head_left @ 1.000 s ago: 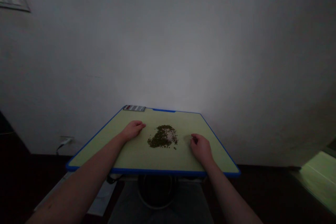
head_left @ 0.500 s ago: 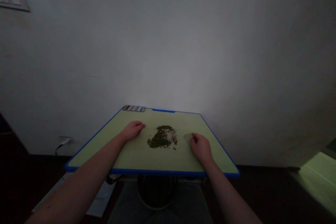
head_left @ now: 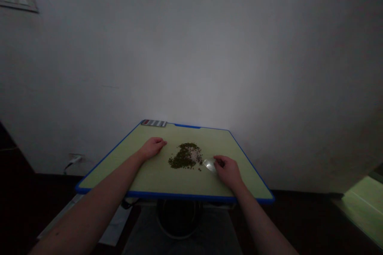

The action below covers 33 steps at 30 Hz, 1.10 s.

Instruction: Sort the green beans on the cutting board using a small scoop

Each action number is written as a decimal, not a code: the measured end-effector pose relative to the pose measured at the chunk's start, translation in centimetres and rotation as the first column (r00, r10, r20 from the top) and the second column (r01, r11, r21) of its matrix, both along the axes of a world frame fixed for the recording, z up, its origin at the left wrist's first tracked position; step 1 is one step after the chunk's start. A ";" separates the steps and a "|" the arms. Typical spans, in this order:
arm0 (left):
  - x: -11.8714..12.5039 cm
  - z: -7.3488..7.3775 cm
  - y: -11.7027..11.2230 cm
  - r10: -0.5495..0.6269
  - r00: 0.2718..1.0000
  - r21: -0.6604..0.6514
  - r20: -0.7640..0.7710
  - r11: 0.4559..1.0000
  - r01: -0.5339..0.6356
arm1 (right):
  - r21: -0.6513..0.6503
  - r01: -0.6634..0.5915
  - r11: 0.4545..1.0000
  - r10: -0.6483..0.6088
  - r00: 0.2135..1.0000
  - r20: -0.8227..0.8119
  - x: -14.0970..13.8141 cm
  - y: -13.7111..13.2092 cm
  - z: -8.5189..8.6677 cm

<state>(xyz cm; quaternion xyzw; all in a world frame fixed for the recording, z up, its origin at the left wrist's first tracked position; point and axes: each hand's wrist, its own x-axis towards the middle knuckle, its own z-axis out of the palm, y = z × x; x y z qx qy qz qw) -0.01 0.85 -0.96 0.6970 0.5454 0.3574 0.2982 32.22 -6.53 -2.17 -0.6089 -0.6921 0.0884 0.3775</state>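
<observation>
Right hand pinching clear piece, best kept low; grains lying left of fingertips; left hand resting, fingers together.

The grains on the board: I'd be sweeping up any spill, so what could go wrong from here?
The grains lie loose on the board, so a knock could scatter them. The clear piece in the right hand is near their edge and might push strays outward. The slab at the board's far edge could slip off if the board is jolted.
</observation>
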 end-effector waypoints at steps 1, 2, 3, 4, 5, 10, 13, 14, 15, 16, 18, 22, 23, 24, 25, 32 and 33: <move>0.0 0.0 0.0 0.000 1.000 -0.002 0.000 1.000 0.000 | 0.002 -0.011 1.000 0.011 1.000 0.003 -0.1 0.0 0.1; 0.1 0.1 -0.1 0.002 1.000 -0.004 -0.001 1.000 -0.002 | 0.004 -0.023 1.000 0.023 1.000 0.004 -0.2 -0.1 0.1; 0.1 0.2 -0.1 0.003 1.000 -0.003 -0.004 1.000 -0.003 | 0.003 -0.036 0.999 0.036 0.999 0.006 -0.3 -0.1 0.2; 0.1 0.2 -0.2 0.004 1.000 -0.003 -0.007 1.000 -0.004 | 0.002 -0.045 0.999 0.045 0.999 0.005 -0.3 -0.1 0.2; 0.1 0.3 -0.2 0.005 1.000 -0.003 -0.010 1.000 -0.005 | 0.001 -0.048 0.999 0.048 0.999 0.003 -0.3 -0.2 0.2; 0.2 0.3 -0.3 0.016 1.000 -0.012 -0.004 1.000 -0.016 | 0.006 -0.022 1.000 0.022 1.000 -0.007 -0.3 -0.1 0.2; 0.2 0.2 -0.2 0.006 1.000 0.002 0.009 1.000 -0.006 | -0.001 -0.049 0.999 0.049 0.999 0.003 -0.5 -0.1 0.3; 0.2 0.1 -0.2 0.002 1.000 0.001 0.013 1.000 -0.002 | -0.002 -0.060 0.998 0.060 0.998 0.007 -0.5 -0.2 0.3; 0.1 0.1 -0.2 -0.001 1.000 -0.004 0.016 1.000 0.001 | -0.003 -0.070 0.998 0.070 0.998 0.011 -0.6 -0.2 0.4; 0.2 0.1 -0.2 0.000 1.000 -0.010 0.017 1.000 0.000 | -0.005 -0.079 0.997 0.079 0.997 0.014 -0.6 -0.2 0.4; 0.2 0.2 -0.2 0.006 1.000 -0.018 0.018 1.000 -0.005 | -0.001 -0.090 0.996 0.090 0.996 0.015 -0.7 -0.2 0.4; 0.2 0.2 -0.2 0.006 0.999 -0.033 0.032 0.999 -0.005 | 0.008 -0.096 0.995 0.096 0.995 0.010 -0.8 0.0 0.4; 0.2 0.2 -0.2 0.004 0.999 -0.034 0.035 0.999 -0.003 | 0.004 -0.102 0.995 0.102 0.995 0.013 -0.9 0.0 0.4; 0.2 0.2 -0.2 0.003 0.999 -0.030 0.035 1.000 -0.002 | -0.002 -0.110 0.994 0.110 0.994 0.018 -0.9 0.0 0.4; 0.1 0.1 -0.1 0.003 1.000 -0.023 0.029 1.000 -0.002 | -0.007 -0.119 0.993 0.119 0.993 0.025 -1.0 0.0 0.5; 0.1 0.1 0.0 0.006 1.000 0.000 -0.009 1.000 -0.006 | -0.032 -0.193 0.981 0.196 0.977 0.081 -1.2 -0.3 0.7; 0.1 0.1 0.1 -0.001 1.000 -0.003 -0.002 1.000 0.001 | -0.037 -0.200 0.979 0.203 0.975 0.090 -1.2 -0.4 0.7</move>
